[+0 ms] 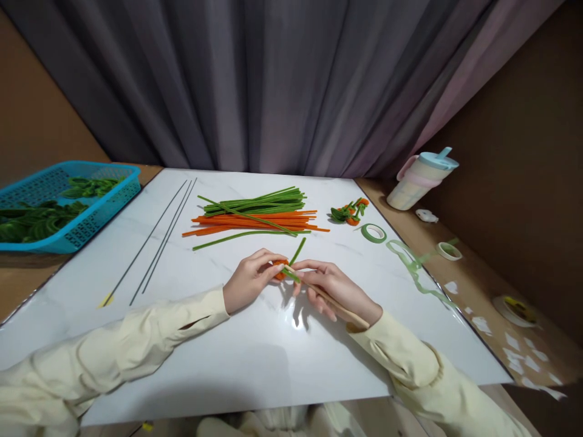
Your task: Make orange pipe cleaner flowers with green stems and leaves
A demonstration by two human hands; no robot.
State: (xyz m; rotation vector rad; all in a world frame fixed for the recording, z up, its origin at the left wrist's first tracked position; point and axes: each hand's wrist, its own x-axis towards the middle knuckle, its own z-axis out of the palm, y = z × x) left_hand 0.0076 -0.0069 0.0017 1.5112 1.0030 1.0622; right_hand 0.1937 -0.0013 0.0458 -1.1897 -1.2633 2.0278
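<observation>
Two hands meet at the centre of the frame, over the white board (255,364). The left hand (249,280) pinches a small orange coil (279,271), seemingly so that its turns cannot spring loose. The right hand (334,290) is closed around a wooden stick (339,303) lying along its palm, and its fingertips press a green stem (297,251) to the coil. The coil looks fuzzy and tightly wound, and the stem slants up to the right. A spare bundle (255,218) lies just above, within reach.
</observation>
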